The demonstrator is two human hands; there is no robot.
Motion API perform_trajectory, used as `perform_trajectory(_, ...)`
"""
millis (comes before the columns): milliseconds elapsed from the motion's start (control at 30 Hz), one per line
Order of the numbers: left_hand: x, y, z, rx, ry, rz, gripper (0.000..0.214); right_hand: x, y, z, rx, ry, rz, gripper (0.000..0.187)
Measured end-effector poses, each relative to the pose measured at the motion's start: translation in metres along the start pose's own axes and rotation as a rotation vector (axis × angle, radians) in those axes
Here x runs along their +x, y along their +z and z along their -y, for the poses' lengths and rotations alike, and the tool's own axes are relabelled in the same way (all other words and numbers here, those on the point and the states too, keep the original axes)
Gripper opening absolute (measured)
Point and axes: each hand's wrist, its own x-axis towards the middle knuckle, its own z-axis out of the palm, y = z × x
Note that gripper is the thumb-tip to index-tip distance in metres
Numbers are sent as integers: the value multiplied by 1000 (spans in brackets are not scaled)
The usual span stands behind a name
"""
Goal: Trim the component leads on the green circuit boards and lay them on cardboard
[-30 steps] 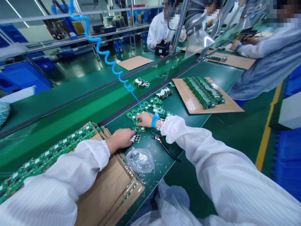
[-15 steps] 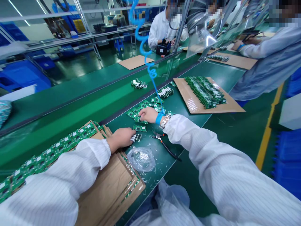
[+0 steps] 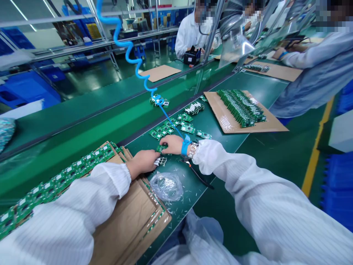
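Note:
My left hand [image 3: 143, 161] is closed around a small stack of circuit boards with white parts [image 3: 161, 161], low over the green bench. Just beyond it, my right hand [image 3: 173, 144] has its fingers curled down on a single green circuit board [image 3: 160, 148]; the fingers partly hide that board. A blue wrist strap [image 3: 185, 145] with a coiled cord is on my right wrist, beside a metal watch. More loose circuit boards [image 3: 165, 129] lie past my right hand. Under my right wrist are cutting pliers [image 3: 202, 180], their jaws partly covered.
A clear plastic bag [image 3: 167, 186] and wire clippings lie near me. Stacked cardboard sheets [image 3: 124, 217] with boards are at left. A cardboard sheet [image 3: 226, 123] carries rows of boards at right. The blue coiled cord [image 3: 129, 55] hangs across the view. Co-workers sit beyond.
My right hand has moved down and nearer my left hand, from the loose boards onto the single board. The coiled cord has swung left. My left hand stays with its stack.

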Motion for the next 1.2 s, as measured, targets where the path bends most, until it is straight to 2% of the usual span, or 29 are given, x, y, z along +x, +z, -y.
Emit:
perform_trajectory(100, 0, 0, 0, 6, 9, -4, 30, -3, 2, 3, -31, -68, 28, 54)
perform_trajectory(200, -1, -1, -1, 26, 13, -9, 29, -4, 4, 7, -54, -103, 51, 61)
perform_trajectory(467, -1, 1, -3, 117, 40, -53, 27, 4, -2, 10, 23, -49, 88, 53)
perform_trajectory(667, -2, 3, -5, 161, 24, -178, 24, 8, -5, 11, 121, 26, 247, 28)
perform_trajectory(800, 0, 4, -4, 163, 8, -221, 24, 7, -5, 12, 116, 43, 327, 27)
perform_trajectory(1000, 4, 3, -4, 176, -29, -231, 35, 4, -6, 20, 79, 55, 312, 27)
perform_trajectory(1200, 3, 2, -3, 171, -16, -206, 33, 6, -2, 22, 53, 92, 186, 30)
